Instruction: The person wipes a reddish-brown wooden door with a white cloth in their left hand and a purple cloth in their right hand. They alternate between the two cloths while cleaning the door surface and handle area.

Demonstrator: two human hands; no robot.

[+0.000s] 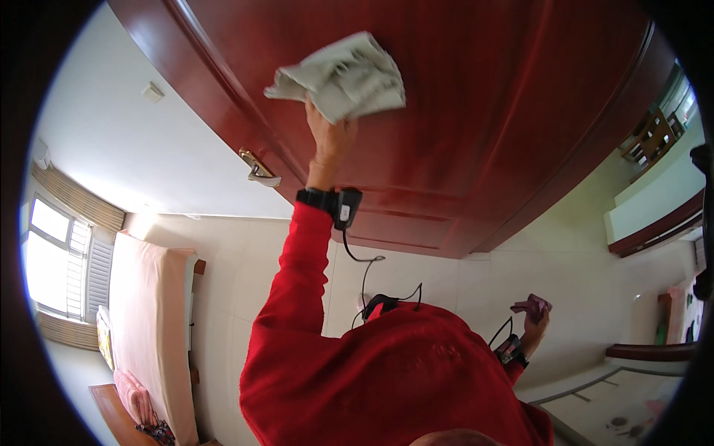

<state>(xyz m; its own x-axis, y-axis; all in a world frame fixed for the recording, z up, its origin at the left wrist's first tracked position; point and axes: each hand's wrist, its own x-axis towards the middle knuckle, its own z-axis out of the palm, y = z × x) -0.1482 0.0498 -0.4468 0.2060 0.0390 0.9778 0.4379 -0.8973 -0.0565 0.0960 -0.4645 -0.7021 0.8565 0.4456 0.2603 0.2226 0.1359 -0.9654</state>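
Observation:
My left hand (333,134) reaches up with a folded pale grey-green cloth (357,78) in its grip. The cloth lies against the face of a glossy red-brown panelled door (435,100), above and to the right of the metal lever handle (259,169). Part of my left fingers is hidden behind the cloth. Down by my right side, away from the door, my right hand (535,330) holds a crumpled purple cloth (533,307). Both wrists carry black strapped devices; a cable (357,256) runs from the left one towards my chest.
A bed with a pink cover (148,312) stands to the left, beside a bright window (53,251). The wall bears a light switch (152,92). Pale tiles (413,279) cover the floor. Wooden chairs (655,136) and another doorway (652,301) show on the right.

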